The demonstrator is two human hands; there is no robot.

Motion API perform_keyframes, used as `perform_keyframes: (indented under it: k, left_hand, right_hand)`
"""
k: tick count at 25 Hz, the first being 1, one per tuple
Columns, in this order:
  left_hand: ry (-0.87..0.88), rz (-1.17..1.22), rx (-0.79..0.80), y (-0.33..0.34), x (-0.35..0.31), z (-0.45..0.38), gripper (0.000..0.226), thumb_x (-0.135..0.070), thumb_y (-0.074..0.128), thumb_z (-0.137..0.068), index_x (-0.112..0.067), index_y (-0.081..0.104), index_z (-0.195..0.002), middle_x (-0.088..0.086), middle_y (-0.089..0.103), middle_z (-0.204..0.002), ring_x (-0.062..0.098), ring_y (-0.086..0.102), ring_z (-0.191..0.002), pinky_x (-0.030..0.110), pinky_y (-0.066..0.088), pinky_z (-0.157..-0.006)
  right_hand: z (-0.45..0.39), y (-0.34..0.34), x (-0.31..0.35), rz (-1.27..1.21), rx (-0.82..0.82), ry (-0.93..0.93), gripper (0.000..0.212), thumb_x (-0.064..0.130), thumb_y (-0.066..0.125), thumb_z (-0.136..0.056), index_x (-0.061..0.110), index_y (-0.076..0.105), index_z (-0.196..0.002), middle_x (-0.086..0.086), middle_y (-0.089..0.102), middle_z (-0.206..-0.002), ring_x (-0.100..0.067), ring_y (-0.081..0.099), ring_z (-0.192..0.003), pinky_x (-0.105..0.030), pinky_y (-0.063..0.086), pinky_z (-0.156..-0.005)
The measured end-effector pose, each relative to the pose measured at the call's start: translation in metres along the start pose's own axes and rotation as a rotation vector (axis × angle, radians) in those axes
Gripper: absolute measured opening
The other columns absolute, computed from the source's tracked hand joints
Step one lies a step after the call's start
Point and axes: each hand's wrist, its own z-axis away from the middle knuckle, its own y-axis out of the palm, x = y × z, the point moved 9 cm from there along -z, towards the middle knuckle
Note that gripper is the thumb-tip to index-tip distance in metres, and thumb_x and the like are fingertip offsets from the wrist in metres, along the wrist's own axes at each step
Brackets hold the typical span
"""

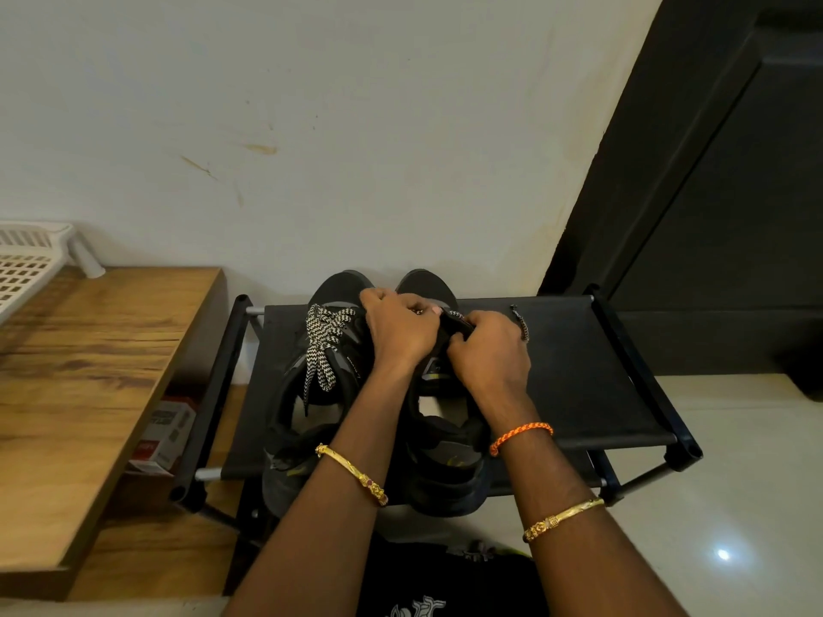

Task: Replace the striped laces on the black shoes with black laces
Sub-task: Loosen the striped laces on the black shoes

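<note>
Both hands, left [398, 327] and right [487, 349], pinching the right shoe [445, 447] lacing; risk of pulling it off the shelf [579, 371]

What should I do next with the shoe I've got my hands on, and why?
Probably keep drawing the striped lace out of the right shoe, one eyelet at a time. Both the left hand and right hand are bunched over its upper eyelets, with a striped bit trailing onto the rack. The left shoe is fully laced in stripes, so it likely comes afterwards.
</note>
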Motion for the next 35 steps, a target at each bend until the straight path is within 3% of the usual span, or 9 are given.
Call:
perform_keyframes:
  k: [2,5,9,13,17,22,31,33,35]
  left_hand:
    - [0.008,0.141,-0.082,-0.014,-0.008,0.003,0.013,-0.014,0.069,-0.084,-0.021,0.067,-0.073,0.003,0.026,-0.132,0.01,0.04,-0.112,-0.008,0.028,-0.076]
    - [0.011,0.429,-0.206,-0.041,-0.019,-0.001,0.021,-0.013,0.064,-0.088,-0.026,0.059,-0.073,0.004,0.025,-0.138,0.014,0.05,-0.108,-0.003,0.041,-0.07]
    - [-0.009,0.875,-0.168,-0.057,-0.029,-0.009,0.019,-0.005,0.042,-0.098,-0.018,0.047,-0.085,0.002,0.066,-0.096,0.017,0.067,-0.085,0.018,0.05,-0.063]
    - [0.031,0.386,-0.032,-0.045,-0.035,-0.004,0.009,-0.011,0.05,-0.091,-0.019,0.051,-0.094,-0.005,0.054,-0.075,-0.003,0.051,-0.054,0.014,0.042,-0.055]
    - [0.035,-0.294,0.229,0.002,-0.016,0.01,0.028,-0.017,0.057,-0.084,-0.024,0.069,-0.109,0.004,0.068,-0.111,0.02,0.062,-0.104,0.027,0.046,-0.088]
    - [0.02,-0.288,0.092,0.001,-0.014,0.01,0.015,-0.022,0.063,-0.085,-0.021,0.075,-0.094,0.006,0.071,-0.102,0.026,0.063,-0.099,0.026,0.043,-0.076]
    - [0.132,-0.06,-0.228,-0.041,-0.032,0.007,0.01,-0.021,0.068,-0.085,-0.026,0.066,-0.076,-0.006,0.032,-0.136,0.015,0.03,-0.128,0.031,0.017,-0.1]
    - [0.173,0.092,-0.328,-0.055,-0.037,0.011,0.011,-0.018,0.065,-0.087,-0.026,0.063,-0.079,-0.004,0.032,-0.135,0.013,0.035,-0.128,0.033,0.026,-0.108]
    - [0.231,0.306,-0.395,-0.067,-0.043,0.014,0.012,-0.011,0.058,-0.092,-0.022,0.058,-0.086,0.002,0.038,-0.134,0.008,0.049,-0.117,0.022,0.043,-0.096]
  right_hand:
    - [0.001,0.002,0.001,0.024,0.004,-0.005,0.02,0.013,0.053,-0.087,0.012,0.066,-0.102,-0.009,0.061,-0.103,-0.028,0.06,-0.093,-0.038,0.053,-0.079]
    - [0.001,0.002,0.001,0.035,0.006,-0.002,0.023,0.01,0.054,-0.087,0.009,0.066,-0.106,-0.011,0.058,-0.107,-0.03,0.059,-0.095,-0.038,0.05,-0.078]
    - [0.002,0.003,0.0,0.031,0.015,0.01,0.025,0.01,0.054,-0.086,0.01,0.066,-0.108,-0.011,0.055,-0.109,-0.029,0.059,-0.094,-0.037,0.05,-0.078]
    - [0.001,0.004,0.0,0.023,0.031,0.028,0.022,0.012,0.055,-0.087,0.009,0.066,-0.106,-0.011,0.056,-0.108,-0.028,0.059,-0.092,-0.039,0.053,-0.079]
    - [0.0,0.005,0.001,0.031,0.049,0.018,0.024,0.012,0.054,-0.087,0.009,0.066,-0.107,-0.012,0.055,-0.107,-0.029,0.059,-0.093,-0.041,0.052,-0.079]
    - [-0.001,0.006,0.002,0.039,0.06,0.007,0.024,0.013,0.055,-0.087,0.008,0.065,-0.109,-0.012,0.054,-0.11,-0.029,0.059,-0.093,-0.041,0.052,-0.08]
    - [0.0,0.005,-0.003,0.004,0.03,0.06,0.021,0.013,0.056,-0.086,0.008,0.066,-0.104,-0.011,0.055,-0.107,-0.027,0.06,-0.091,-0.039,0.053,-0.077]
    - [-0.001,0.005,-0.004,-0.001,0.025,0.067,0.021,0.014,0.057,-0.086,0.008,0.066,-0.105,-0.011,0.055,-0.108,-0.027,0.06,-0.091,-0.038,0.054,-0.077]
    - [-0.001,0.005,-0.005,-0.003,0.018,0.07,0.022,0.014,0.057,-0.086,0.008,0.066,-0.105,-0.011,0.055,-0.108,-0.027,0.059,-0.091,-0.035,0.051,-0.073]
